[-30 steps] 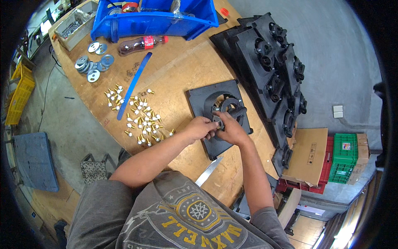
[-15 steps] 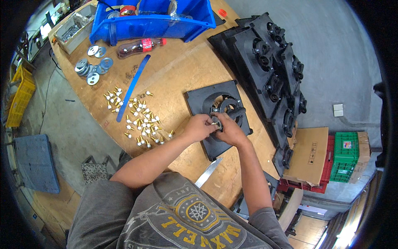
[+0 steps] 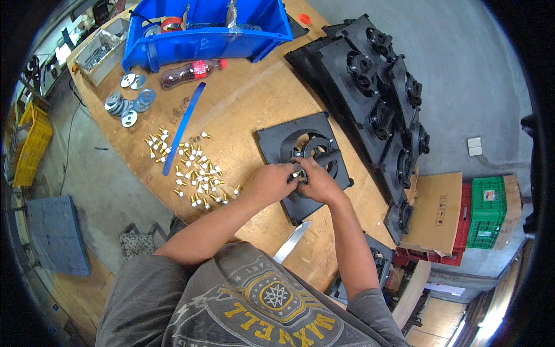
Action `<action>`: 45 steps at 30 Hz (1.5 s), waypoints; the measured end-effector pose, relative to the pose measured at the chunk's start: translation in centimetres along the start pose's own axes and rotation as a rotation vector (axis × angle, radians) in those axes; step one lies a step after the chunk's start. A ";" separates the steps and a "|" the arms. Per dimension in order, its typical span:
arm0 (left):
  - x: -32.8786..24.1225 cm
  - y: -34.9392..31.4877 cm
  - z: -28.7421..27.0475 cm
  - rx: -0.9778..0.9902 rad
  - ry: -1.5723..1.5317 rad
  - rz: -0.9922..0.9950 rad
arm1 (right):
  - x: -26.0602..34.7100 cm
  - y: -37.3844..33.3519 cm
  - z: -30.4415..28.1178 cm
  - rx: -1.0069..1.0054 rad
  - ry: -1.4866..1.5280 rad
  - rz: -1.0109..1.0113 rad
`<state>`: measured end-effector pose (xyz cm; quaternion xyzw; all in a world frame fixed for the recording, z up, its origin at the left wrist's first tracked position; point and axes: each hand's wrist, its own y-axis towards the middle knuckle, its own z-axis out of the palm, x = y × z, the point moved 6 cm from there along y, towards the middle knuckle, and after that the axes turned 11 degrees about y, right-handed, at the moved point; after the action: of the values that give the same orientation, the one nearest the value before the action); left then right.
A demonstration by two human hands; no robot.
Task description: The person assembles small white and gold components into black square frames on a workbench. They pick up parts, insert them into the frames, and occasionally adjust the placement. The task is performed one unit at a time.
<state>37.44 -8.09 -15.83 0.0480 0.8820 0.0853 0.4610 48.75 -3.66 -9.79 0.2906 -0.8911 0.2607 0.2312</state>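
Note:
A square black plastic plate (image 3: 276, 139) with round openings lies on the wooden table in front of me. My left hand (image 3: 272, 184) is closed at the plate's nearer round collar, its fingertips pinching a small brass-and-white fitting (image 3: 296, 174). From the other side, my right hand (image 3: 319, 184) has its thumb and fingers bent round that same collar. Fingers hide most of the collar, and how deep the fitting sits cannot be seen. Left of my left hand lie several loose brass-and-white fittings (image 3: 199, 173).
A blue strip (image 3: 185, 128), metal discs (image 3: 129, 118), a bottle (image 3: 188, 75) and a blue bin (image 3: 202, 49) lie beyond the fittings. Stacked black plates (image 3: 376, 110) line the right edge. A metal blade (image 3: 292, 242) lies near me. Cardboard (image 3: 433, 214) stands at right.
My left hand has turned slightly over the collar, its fingers shifting around the fitting. My right hand stays nearly in place. The whole view has shifted a little.

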 end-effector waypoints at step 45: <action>2.2 -1.0 3.7 0.415 -0.808 -0.647 | -0.2 0.0 -0.1 -0.002 0.044 0.025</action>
<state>39.16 -8.29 -19.88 -0.1065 0.6031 -0.2611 0.7462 48.92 -3.57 -9.79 0.2733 -0.8897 0.2692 0.2476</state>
